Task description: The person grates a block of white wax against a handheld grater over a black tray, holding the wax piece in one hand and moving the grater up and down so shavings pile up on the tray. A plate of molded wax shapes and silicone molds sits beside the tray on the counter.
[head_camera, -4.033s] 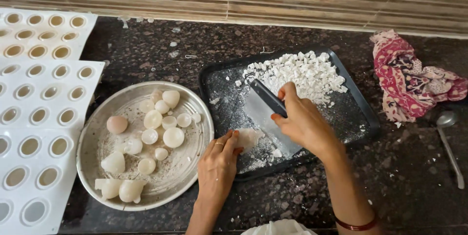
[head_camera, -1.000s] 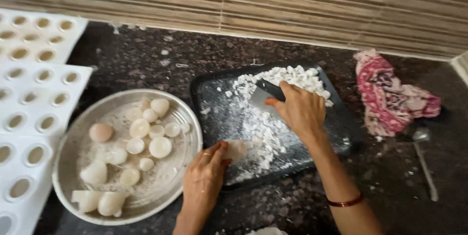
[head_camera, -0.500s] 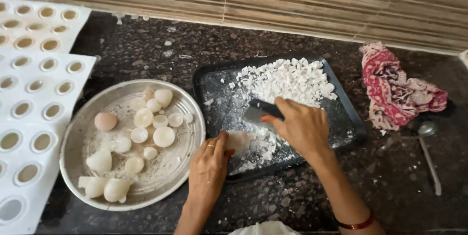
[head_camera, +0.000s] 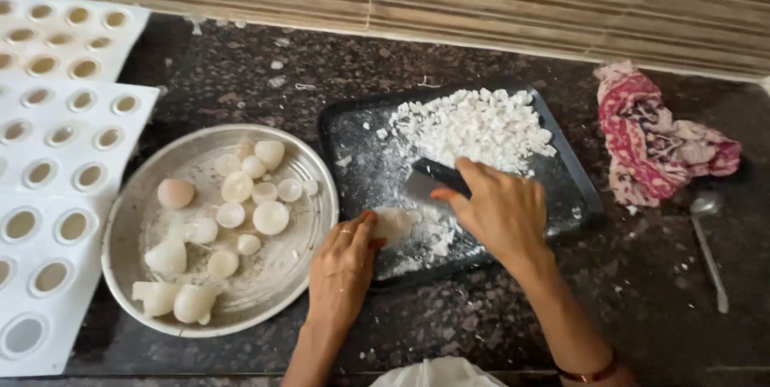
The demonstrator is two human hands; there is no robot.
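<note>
Right hand (head_camera: 501,214), fingers curled round a scraper (head_camera: 429,182), chops a white lump (head_camera: 393,225) on the black tray (head_camera: 561,178), left hand (head_camera: 343,265) fingertips pressed together on the lump, steadying it beside the blade.

Your right hand (head_camera: 499,209) covers most of the scraper (head_camera: 433,180); only part of its dark handle and a strip of blade show, so the blade's lower edge cannot be read. Your left hand (head_camera: 343,263) hides one end of the white piece (head_camera: 393,224) it presses on the black tray (head_camera: 565,186). The white moulds (head_camera: 56,162) run off the left edge of the frame. A white object (head_camera: 437,372) at bottom centre is cut off and cannot be identified. Your forearms leave the frame at the bottom.
</note>
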